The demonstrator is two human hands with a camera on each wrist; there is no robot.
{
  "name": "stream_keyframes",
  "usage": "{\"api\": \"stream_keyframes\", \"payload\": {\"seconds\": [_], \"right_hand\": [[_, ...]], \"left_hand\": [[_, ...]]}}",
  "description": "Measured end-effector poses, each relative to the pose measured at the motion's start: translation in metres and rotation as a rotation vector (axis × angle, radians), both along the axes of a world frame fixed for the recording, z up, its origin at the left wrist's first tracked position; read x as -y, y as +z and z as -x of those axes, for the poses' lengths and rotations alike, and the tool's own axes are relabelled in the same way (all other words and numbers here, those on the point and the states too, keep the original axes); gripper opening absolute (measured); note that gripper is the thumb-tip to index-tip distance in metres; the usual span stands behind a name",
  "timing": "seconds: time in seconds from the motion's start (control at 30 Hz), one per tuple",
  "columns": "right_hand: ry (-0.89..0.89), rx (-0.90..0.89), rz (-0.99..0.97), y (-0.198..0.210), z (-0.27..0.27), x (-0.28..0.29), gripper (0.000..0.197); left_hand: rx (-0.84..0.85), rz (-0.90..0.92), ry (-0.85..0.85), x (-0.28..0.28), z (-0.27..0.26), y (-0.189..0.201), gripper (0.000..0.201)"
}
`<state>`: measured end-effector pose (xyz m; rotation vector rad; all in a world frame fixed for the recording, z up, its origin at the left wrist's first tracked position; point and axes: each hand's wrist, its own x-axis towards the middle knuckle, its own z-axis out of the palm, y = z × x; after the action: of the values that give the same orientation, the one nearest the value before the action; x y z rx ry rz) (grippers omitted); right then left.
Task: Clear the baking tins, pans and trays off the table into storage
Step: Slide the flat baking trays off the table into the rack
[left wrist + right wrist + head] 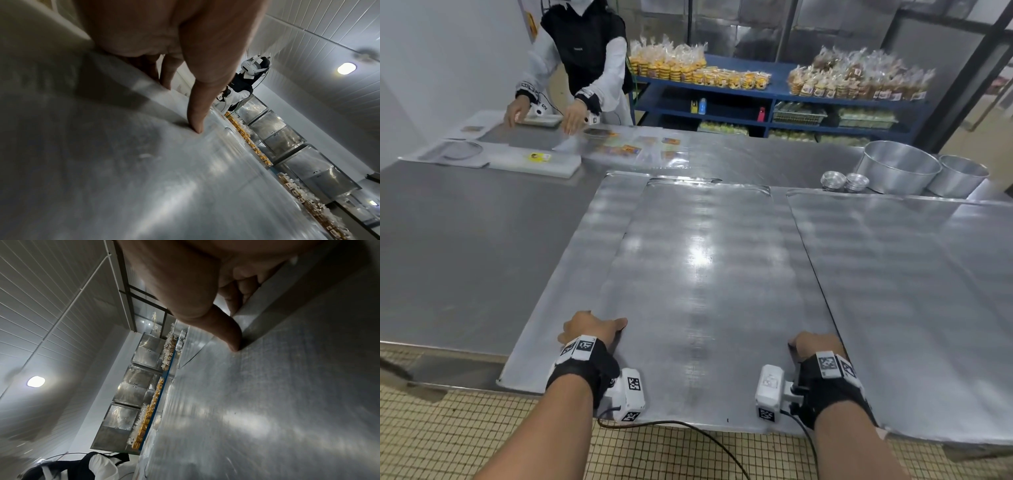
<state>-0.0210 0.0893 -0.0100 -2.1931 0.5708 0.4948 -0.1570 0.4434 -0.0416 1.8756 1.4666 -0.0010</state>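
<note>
A large flat metal baking tray [705,274] lies in the middle of the steel table [465,240], overlapping a second tray [585,246] on its left. My left hand [592,327] grips its left edge, thumb [197,113] pressed on top and fingers curled below the rim. My right hand [814,343] grips the right edge the same way, thumb [226,331] on the tray surface [287,402]. A third flat tray [911,291] lies to the right. Two round deep tins [897,168] [959,174] and small stacked tins [844,181] stand at the back right.
Another person [582,61] works at the table's far left corner among papers and packets [640,147]. A blue shelf [756,113] with bagged baked goods stands behind the table. The tiled floor [448,438] shows at the near edge.
</note>
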Motion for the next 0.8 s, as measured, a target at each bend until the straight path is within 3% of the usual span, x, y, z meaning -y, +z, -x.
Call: {"api": "stream_keyframes", "payload": {"seconds": [0.13,0.23,0.43,0.6,0.8], "right_hand": [[0.039,-0.017,0.055,-0.009,-0.010,-0.004,0.013],[0.058,-0.050,0.094,-0.018,-0.015,-0.006,0.040],[0.035,-0.071,0.129,-0.038,-0.032,-0.007,0.066],[0.111,-0.097,0.139,-0.019,-0.032,-0.020,0.043],[0.105,-0.082,0.131,-0.018,-0.036,-0.022,0.041]], "left_hand": [[-0.075,-0.029,-0.015,0.001,-0.007,-0.004,0.091],[-0.096,-0.014,0.019,0.005,-0.010,-0.009,0.088],[-0.116,-0.029,-0.032,0.006,-0.018,-0.014,0.086],[-0.147,-0.034,-0.014,0.006,-0.025,-0.010,0.084],[-0.060,0.123,-0.017,-0.012,-0.030,-0.011,0.067]]}}
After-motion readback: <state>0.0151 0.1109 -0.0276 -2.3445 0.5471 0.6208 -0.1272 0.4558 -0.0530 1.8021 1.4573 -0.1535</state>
